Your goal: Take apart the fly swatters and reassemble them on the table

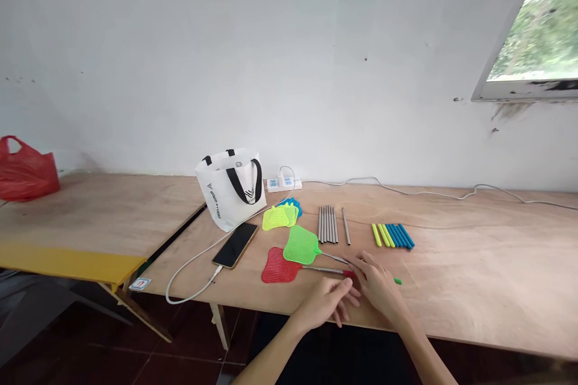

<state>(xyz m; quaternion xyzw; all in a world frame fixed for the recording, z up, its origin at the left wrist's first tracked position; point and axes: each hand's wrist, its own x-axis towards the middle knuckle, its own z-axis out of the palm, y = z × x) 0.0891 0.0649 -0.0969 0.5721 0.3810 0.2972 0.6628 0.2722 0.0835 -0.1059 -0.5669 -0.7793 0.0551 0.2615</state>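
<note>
A green fly swatter (301, 245) lies with its head partly over the head of a red fly swatter (280, 267); both have metal shafts. My right hand (376, 281) is closed over the green swatter's handle, whose green end shows past the hand. The far end of the red handle reaches under or beside my right fingers, where I cannot see it fully. My left hand (324, 302) hovers at the table's front edge, below the red handle, fingers loosely apart and holding nothing.
Behind lie yellow swatter heads (276, 217), blue ones (295, 203), several metal rods (327, 225), a separate rod (345, 227) and yellow and blue handle grips (392, 235). Left are a phone (235, 245) on a white cable (180, 274), a white bag (226, 198) and a power strip (283, 184).
</note>
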